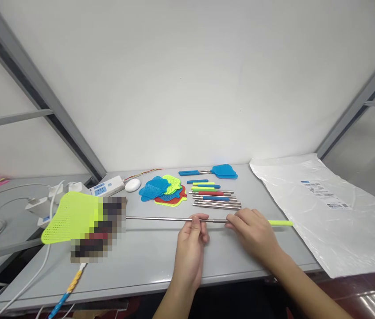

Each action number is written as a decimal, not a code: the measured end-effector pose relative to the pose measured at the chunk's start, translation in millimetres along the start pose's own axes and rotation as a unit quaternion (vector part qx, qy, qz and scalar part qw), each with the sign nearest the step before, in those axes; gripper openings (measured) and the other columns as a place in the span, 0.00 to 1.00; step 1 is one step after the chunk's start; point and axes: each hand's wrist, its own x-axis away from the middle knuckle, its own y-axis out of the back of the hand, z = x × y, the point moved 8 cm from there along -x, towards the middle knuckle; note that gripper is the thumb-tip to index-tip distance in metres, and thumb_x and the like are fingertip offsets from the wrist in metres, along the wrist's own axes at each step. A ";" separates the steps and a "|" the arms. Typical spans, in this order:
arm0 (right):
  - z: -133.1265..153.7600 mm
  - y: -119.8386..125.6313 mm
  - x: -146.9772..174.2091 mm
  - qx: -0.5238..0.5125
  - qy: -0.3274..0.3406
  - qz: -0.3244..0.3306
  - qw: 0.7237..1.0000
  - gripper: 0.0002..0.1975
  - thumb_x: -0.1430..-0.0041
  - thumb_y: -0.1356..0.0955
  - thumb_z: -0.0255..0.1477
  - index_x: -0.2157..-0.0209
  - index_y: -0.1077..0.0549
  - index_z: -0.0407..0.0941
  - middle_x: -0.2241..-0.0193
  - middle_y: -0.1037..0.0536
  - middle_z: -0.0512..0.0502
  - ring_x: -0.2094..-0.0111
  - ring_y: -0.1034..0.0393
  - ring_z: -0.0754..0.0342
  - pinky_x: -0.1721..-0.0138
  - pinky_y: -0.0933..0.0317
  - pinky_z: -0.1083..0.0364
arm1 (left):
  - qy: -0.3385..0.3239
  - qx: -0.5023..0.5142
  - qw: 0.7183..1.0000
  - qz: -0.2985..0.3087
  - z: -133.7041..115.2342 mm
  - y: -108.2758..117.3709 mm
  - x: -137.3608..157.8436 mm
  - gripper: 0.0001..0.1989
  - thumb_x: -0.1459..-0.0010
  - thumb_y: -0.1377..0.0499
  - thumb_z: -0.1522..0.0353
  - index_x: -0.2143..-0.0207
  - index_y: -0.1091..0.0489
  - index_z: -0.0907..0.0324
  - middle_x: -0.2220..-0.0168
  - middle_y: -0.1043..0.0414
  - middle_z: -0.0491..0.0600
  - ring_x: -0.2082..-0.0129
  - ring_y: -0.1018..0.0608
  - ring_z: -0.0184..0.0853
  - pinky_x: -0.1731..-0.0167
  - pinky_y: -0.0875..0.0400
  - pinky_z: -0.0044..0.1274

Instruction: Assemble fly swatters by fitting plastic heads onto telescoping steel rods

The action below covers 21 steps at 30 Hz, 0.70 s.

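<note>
Spanning left to right, near: one green swatter (66,217), shaft (160,218) pinched in left hand (190,248) and right hand (252,232), seemingly whole. Far: blue swatters (224,171), apparently complete; loose heads (156,188), rods (218,207), unjoined.

From the left hand (192,239): tabletop (150,261) passable at eight o'clock; swatter head (66,217) obstructs nine, rods (217,206) one, right hand (250,230) three.

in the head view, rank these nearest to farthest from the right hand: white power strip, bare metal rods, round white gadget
1. Bare metal rods, just beyond the right hand, slightly left
2. Round white gadget, farther left
3. White power strip, left of the gadget
</note>
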 end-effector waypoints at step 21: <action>-17.8 10.8 10.6 0.006 -0.032 -0.027 0.999 0.04 0.35 0.36 0.25 0.64 0.30 0.44 0.75 0.28 0.51 0.71 0.39 0.56 0.63 0.51 0.53 | -0.080 0.104 0.988 -0.081 -20.2 15.5 -1.5 0.15 0.40 0.43 0.56 0.63 0.30 0.59 0.78 0.49 0.40 0.78 0.43 0.25 0.74 0.44 0.20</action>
